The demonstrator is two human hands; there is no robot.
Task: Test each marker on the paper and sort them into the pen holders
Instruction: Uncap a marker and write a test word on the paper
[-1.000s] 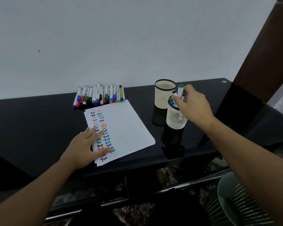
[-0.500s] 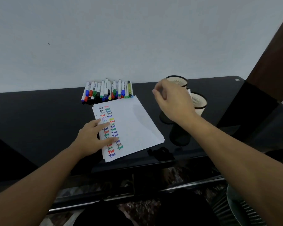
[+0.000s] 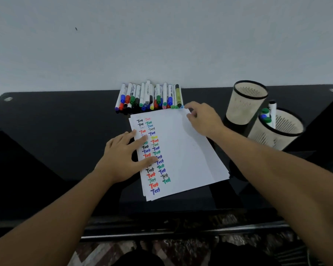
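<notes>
Half a second ago the right hand (image 3: 204, 120) hung in front of the two pen holders; now it is over the far right corner of the paper (image 3: 183, 150), fingertips at the near end of the last marker in the row of markers (image 3: 150, 96). Fingers loosely bent; whether they pinch the light blue cap (image 3: 181, 107) there, cannot tell. Left hand (image 3: 123, 156) unchanged: flat, fingers spread, pressing the paper's left edge.

Containers: two cream slotted pen holders with black rims at right on the black table (image 3: 56, 131). Far holder (image 3: 246, 102): nothing visible inside. Near holder (image 3: 277, 129): several markers upright, green and blue caps showing, one white barrel with a black end.

Paper: a small stack of white sheets, slightly fanned, angled. Top sheet carries two columns of "Test" in black, red, green, blue, a yellow mark; the right half blank.

Markers lie side by side at the table's far edge against the wall, just beyond the paper, caps toward the person.
</notes>
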